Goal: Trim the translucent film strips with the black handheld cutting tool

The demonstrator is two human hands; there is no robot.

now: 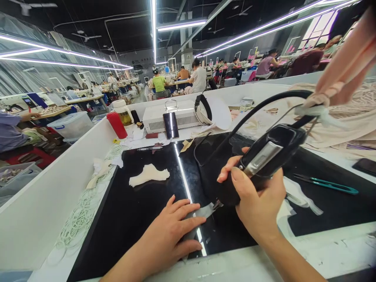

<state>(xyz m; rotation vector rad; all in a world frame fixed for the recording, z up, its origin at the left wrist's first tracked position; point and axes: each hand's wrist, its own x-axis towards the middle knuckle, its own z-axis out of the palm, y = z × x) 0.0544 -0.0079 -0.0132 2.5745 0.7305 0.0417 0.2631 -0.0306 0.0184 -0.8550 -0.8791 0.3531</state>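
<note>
Half hidden under the flat-spread left hand (pixel 179 225), a pale strip (pixel 208 211) lies on the desk (pixel 123 223); the right hand (pixel 260 201) grips a black corded tool (pixel 268 147), its tip indistinct.

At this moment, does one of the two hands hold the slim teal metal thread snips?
No, the slim teal metal thread snips lie on the black work surface, to the right of the right hand.

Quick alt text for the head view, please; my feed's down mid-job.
The right hand grips a corded black handheld tool, its tip by a thin greyish piece under the spread left hand on a glossy black work surface. Cream fabric lies to the left, teal snips to the right; a phone stands before a white box.
</note>
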